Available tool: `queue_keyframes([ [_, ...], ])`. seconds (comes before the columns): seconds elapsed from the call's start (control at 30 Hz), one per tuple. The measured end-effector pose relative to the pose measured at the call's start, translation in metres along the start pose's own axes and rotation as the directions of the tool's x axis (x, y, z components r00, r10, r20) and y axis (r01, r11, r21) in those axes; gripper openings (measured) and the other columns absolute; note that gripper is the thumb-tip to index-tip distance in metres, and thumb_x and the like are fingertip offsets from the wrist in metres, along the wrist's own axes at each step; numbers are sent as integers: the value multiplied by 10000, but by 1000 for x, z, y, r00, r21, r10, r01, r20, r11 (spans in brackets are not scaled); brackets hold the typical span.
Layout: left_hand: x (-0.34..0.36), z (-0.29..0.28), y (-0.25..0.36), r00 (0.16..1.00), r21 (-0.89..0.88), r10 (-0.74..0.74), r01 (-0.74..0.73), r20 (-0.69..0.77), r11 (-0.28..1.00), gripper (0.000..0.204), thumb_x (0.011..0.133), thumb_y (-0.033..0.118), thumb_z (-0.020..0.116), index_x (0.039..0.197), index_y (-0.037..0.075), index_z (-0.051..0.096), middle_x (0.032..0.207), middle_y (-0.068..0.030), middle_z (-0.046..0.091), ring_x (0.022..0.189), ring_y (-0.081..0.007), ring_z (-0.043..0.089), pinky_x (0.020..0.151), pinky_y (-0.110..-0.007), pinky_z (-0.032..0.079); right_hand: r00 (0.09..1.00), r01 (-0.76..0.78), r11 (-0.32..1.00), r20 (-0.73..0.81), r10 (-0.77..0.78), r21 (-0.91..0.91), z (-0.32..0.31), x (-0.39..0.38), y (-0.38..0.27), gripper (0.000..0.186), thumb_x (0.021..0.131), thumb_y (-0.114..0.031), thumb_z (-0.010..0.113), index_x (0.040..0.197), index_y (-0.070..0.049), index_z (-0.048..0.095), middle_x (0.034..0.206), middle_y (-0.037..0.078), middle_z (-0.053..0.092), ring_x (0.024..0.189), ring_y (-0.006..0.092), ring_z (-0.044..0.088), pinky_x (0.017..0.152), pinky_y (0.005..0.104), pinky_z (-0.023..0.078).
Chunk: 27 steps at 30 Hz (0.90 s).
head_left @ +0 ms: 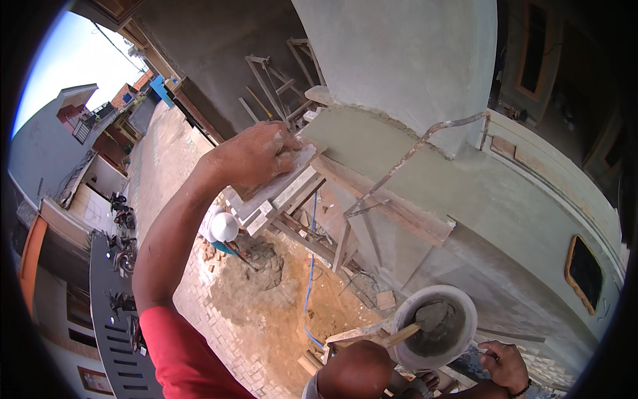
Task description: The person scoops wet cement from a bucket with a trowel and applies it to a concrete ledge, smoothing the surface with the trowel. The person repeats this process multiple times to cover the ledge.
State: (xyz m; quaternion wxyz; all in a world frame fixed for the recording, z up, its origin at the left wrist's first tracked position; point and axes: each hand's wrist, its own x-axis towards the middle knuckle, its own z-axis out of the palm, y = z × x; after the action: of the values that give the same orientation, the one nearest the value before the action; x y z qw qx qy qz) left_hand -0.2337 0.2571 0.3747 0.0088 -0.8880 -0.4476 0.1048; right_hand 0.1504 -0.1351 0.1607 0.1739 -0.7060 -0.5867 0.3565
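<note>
My left hand [262,153] is closed on a flat grey float [292,169] at the near edge of wet plaster [372,133] on a curved ledge, beside a wooden edge board [392,206]. A bent, rusty metal rod [425,139] crosses the ledge. At lower right my right hand [502,369], with a dark bracelet, is open, fingers loosely bent, near a white bucket [465,322] of grey mix. A trowel with a wooden handle [405,332] rests in the bucket. A bare knee [352,372] shows at the bottom.
Below, a co-worker in a white helmet [224,226] works at a mortar heap [262,272] beside a blue hose [309,292]. Wooden scaffolding [296,233] stands under the ledge. A plastered wall [392,60] rises behind it. Parked motorbikes [123,253] line the paved lane at left.
</note>
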Motion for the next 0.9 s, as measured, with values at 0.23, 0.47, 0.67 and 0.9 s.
queue_keyframes([
  [0.23, 50, -11, -3, 994, -79, -42, 35, -98, 996, 437, 898, 282, 548, 1285, 95, 624, 1257, -161, 559, 1274, -299, 478, 1112, -381, 362, 997, -33, 999, 68, 32, 14, 0, 9, -5, 273, 818, -105, 670, 1081, -34, 657, 727, 134, 688, 665, 277, 691, 643, 340, 531],
  [0.47, 69, 20, 2, 997, -48, 29, -32, -66, 998, 436, 861, 222, 583, 1250, 33, 639, 1137, -186, 587, 1180, -317, 524, 1028, -400, 420, 997, -31, 999, 74, 29, 29, 1, 7, -1, 293, 822, -107, 684, 1103, -33, 647, 707, 134, 682, 625, 266, 677, 635, 336, 529],
  [0.67, -11, 30, 16, 995, -21, 101, -102, -10, 995, 430, 815, 146, 569, 1214, 15, 660, 959, -189, 571, 964, -329, 594, 899, -419, 477, 998, -10, 1000, 54, 9, 15, -1, 7, -2, 273, 828, -100, 686, 1089, -32, 647, 702, 131, 679, 628, 267, 677, 622, 342, 523],
  [0.9, 10, 18, 5, 969, -56, 27, -42, -248, 998, 396, 862, 187, 567, 1210, 21, 660, 1047, -186, 589, 1076, -330, 561, 986, -414, 439, 996, 44, 999, 78, -44, -4, 1, 19, -5, 284, 823, -105, 687, 1099, -50, 650, 719, 137, 681, 637, 277, 679, 630, 344, 527],
])
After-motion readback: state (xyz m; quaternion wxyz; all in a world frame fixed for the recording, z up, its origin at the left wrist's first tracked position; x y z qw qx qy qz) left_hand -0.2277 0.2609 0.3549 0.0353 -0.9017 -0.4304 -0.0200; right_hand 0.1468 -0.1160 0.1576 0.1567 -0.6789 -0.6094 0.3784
